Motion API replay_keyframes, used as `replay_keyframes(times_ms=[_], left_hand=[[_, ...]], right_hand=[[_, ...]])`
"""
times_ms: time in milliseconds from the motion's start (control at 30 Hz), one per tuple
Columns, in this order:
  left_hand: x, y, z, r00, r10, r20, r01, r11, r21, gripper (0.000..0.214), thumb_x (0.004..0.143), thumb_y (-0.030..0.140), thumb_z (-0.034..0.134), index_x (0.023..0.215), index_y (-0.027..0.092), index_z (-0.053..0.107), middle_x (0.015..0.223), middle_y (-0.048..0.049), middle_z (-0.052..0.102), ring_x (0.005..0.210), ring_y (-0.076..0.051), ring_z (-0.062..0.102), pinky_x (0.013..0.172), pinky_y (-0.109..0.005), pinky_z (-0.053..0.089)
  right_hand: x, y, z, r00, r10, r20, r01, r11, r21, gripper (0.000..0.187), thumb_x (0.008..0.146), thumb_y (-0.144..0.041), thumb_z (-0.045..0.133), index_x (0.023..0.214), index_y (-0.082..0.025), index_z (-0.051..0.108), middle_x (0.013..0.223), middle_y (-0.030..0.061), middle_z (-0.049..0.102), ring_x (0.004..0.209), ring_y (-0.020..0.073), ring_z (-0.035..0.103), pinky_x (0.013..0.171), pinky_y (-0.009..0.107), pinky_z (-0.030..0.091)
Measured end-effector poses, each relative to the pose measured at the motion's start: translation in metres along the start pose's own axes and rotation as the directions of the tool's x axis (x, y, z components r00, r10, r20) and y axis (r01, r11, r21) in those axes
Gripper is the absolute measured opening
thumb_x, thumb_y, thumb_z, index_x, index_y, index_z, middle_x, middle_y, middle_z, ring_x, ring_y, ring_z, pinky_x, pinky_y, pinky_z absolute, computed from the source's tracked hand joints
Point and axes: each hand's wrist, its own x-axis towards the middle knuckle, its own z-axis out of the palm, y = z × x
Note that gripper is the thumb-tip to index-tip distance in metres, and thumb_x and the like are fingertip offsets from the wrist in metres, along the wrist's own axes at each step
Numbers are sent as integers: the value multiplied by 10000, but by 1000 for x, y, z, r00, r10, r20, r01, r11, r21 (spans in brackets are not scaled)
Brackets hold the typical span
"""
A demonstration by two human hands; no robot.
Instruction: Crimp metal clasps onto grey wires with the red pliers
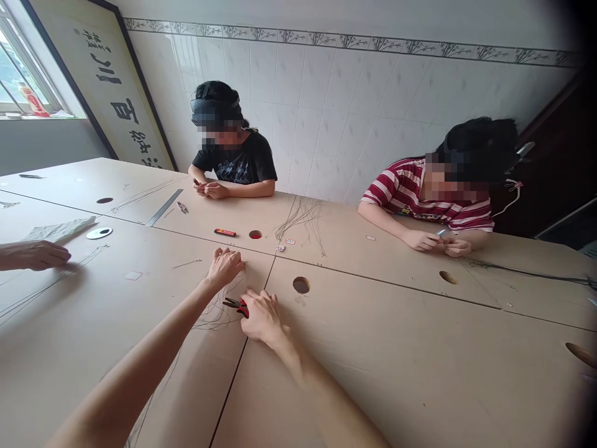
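White tiles [308,106] with a dark patterned border [321,38] cover the wall behind several beige tables [420,348], which are pushed together so that dark seams run between them. At far left, a framed sheet of writing [109,81] stands beside a window [13,68]. Near the middle, a tangle of thin wires [212,323] lies on the table under and around the person's own two hands, with some strands trailing toward the near edge. The left hand [226,269] is over the far side of this tangle, its fingers curled together; whether they pinch a wire cannot be told. Just nearer and to its right, the right hand [263,316] is wrapped around the red-and-black handles of a pair of pliers [236,305], beside a table seam, with the metal nose pointing left over the wires. Beyond the left hand lie a small black-and-red stick [225,233] and a metal ruler [164,207], and farther right another bundle of wires [301,216] is spread across the table. At the left edge, a co-worker's hand [44,255] is close to a crumpled pale cloth or bag [63,229]. Across the table, a person in a black T-shirt [254,155] and a person in a striped shirt [398,186] sit with their hands brought together around small objects too hidden to identify.
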Motion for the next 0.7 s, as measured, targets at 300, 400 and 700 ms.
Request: replay_keyframes(times_ms=[300,400,700], left_hand=[[0,3,-11,979,-204,-12,204,978,-49,283,940,383,566,1095,158,641,1181,-90,636,1104,-244,588,984,-490,443],[-4,7,-15,981,-191,18,192,979,-65,285,938,404,560,1060,163,651,1164,-86,643,1112,-243,579,998,-488,420],[-13,29,-6,977,-177,118,184,982,-47,268,927,382,585,1049,151,647,1135,-85,646,1083,-239,592,965,-480,452]], right_hand=[[1,13,-12,997,58,-52,-45,972,229,340,748,-190,558,1065,-264,656,1167,-2,679,996,198,626,858,301,456],[13,28,-23,977,189,-94,-153,941,303,238,799,-172,559,1013,-204,657,1106,40,673,927,185,638,815,296,485],[44,53,-34,930,365,-43,-311,845,435,265,951,-344,584,1115,-139,617,1055,64,657,868,166,653,762,349,563]])
